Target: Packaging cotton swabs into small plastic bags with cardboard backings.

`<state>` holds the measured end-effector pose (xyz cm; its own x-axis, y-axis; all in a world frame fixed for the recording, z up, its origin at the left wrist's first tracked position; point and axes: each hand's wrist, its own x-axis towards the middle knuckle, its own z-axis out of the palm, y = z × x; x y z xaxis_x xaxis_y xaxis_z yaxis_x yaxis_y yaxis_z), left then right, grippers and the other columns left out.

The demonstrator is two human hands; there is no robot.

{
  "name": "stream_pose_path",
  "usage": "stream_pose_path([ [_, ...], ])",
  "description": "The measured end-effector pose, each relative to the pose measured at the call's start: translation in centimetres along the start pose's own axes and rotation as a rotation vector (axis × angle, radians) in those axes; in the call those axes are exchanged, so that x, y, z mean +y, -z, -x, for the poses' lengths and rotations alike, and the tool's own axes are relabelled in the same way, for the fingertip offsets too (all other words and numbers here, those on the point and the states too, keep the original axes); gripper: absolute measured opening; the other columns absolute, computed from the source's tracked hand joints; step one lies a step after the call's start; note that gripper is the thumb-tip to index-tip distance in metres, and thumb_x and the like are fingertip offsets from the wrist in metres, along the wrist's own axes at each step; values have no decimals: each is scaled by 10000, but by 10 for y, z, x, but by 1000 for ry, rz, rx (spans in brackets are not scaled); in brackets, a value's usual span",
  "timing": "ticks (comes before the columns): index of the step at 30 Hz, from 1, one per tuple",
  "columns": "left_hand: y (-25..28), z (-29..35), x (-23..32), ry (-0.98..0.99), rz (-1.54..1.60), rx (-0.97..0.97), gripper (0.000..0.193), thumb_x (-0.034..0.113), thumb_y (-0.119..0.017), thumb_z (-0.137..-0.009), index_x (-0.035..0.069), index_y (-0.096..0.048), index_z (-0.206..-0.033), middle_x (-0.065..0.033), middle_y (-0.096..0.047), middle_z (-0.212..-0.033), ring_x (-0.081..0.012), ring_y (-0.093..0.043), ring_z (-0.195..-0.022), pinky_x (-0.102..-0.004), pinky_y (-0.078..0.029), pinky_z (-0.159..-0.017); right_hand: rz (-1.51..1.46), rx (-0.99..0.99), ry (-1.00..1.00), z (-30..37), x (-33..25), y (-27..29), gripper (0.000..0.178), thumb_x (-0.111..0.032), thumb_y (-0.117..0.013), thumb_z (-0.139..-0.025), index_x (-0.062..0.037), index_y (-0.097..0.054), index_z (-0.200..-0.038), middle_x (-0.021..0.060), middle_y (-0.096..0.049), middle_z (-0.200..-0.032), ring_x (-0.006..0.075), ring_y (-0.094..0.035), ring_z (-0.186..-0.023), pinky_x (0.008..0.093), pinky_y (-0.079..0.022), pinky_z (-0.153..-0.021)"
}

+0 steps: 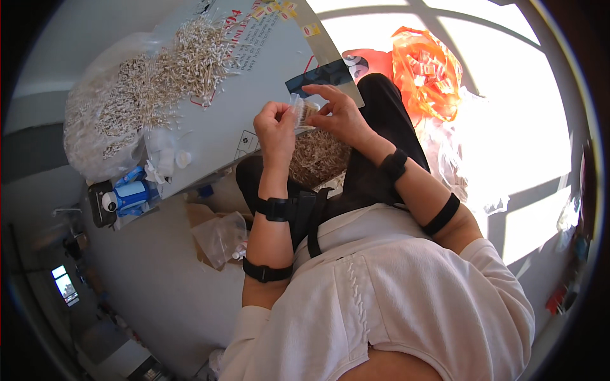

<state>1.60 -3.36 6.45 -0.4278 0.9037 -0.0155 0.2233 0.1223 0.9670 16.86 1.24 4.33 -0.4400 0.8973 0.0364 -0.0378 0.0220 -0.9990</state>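
Observation:
Above my lap, my left hand (277, 130) pinches a small clear plastic bag (302, 112) between thumb and fingers. Brownish and pale sticks, apparently cotton swabs, show inside it. At the bag's right side, my right hand (343, 117) grips the edge with its thumb and a lower finger, while the index finger arches over the top. A large loose heap of cotton swabs (203, 54) is spread over the table to the left, spilling from a big clear plastic bag (86, 108).
The printed grey tabletop (254, 82) has yellow stickers (286, 9) at its far edge. A blue bottle (130, 194) and dark case (100, 204) sit at its near left corner. Between my knees is a mass of brown-tipped sticks (321, 155). An orange bag (429, 73) holds red-and-white packets.

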Motion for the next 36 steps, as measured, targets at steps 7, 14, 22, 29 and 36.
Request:
stream_pose_path([
  [7,-14,-10,-12,47,-72,-46,98,46,-665,-793,-39,-616,-788,-47,-616,-679,-93,-543,-628,-263,-464,-603,80,-83,-28,-9,42,-3,559,-52,-769,-634,-11,-577,-1158,138,-629,-991,268,-651,-845,356,-512,-766],
  [14,-16,-19,-2,185,9,-136,114,48,-686,-746,-52,-662,-796,-48,-641,-677,-99,-569,-573,-245,-456,-521,262,-26,95,-9,46,-7,401,-62,-732,-644,-5,-569,-1006,177,-599,-918,369,-624,-828,393,-501,-729],
  [22,-13,-28,8,324,-47,-197,91,80,-687,-771,4,-692,-820,-21,-654,-706,-76,-573,-534,-206,-409,-390,402,-54,75,-8,44,-8,331,-78,-667,-701,-8,-515,-987,199,-597,-951,422,-603,-875,463,-485,-726],
  [29,-6,-37,9,390,-103,-285,120,100,-689,-756,13,-686,-838,-25,-653,-714,-96,-585,-542,-222,-429,-397,478,-94,68,-7,35,-7,402,-90,-674,-701,-29,-487,-1052,188,-595,-975,420,-605,-895,476,-491,-740],
  [36,-9,-46,15,439,-177,-353,86,89,-653,-739,16,-655,-785,-18,-608,-660,-106,-549,-505,-241,-420,-387,514,-93,116,-6,36,-9,422,-90,-680,-701,-40,-478,-1068,179,-580,-988,412,-605,-902,480,-490,-751],
])
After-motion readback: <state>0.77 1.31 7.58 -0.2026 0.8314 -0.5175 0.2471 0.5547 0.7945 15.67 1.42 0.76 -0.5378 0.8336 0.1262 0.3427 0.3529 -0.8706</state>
